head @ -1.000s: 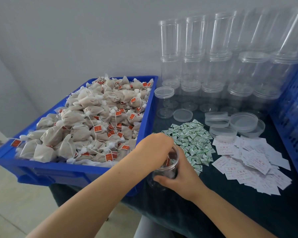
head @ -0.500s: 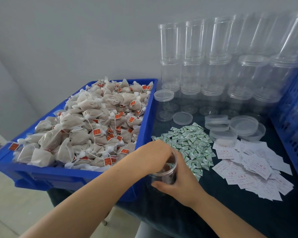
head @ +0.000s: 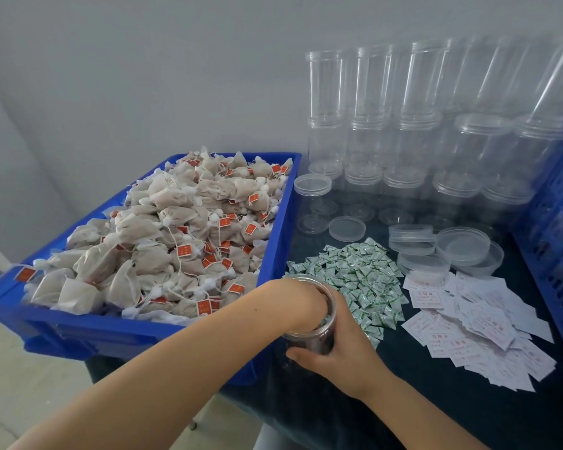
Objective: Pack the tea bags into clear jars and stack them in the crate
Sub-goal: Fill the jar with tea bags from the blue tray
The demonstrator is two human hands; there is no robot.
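A clear jar (head: 307, 341) stands on the dark table beside the front right corner of the blue bin (head: 285, 222). That bin is heaped with tan tea bags (head: 176, 228) carrying red tags. My right hand (head: 346, 350) grips the jar's side from the right. My left hand (head: 294, 298) reaches down through the jar's mouth; its fingers are inside, blurred behind the clear wall, and dark contents show in the jar. Whether the fingers hold a tea bag is hidden.
Several empty clear jars (head: 403, 141) are stacked against the back wall, and one lidded jar (head: 312, 203) stands nearer. Loose lids (head: 462, 245), a pile of green packets (head: 355, 271) and white paper labels (head: 475, 319) lie on the table. A blue crate (head: 559, 238) lines the right edge.
My left hand has gone from the jar's mouth down deeper into the jar. My right hand keeps its grip on the jar's side.
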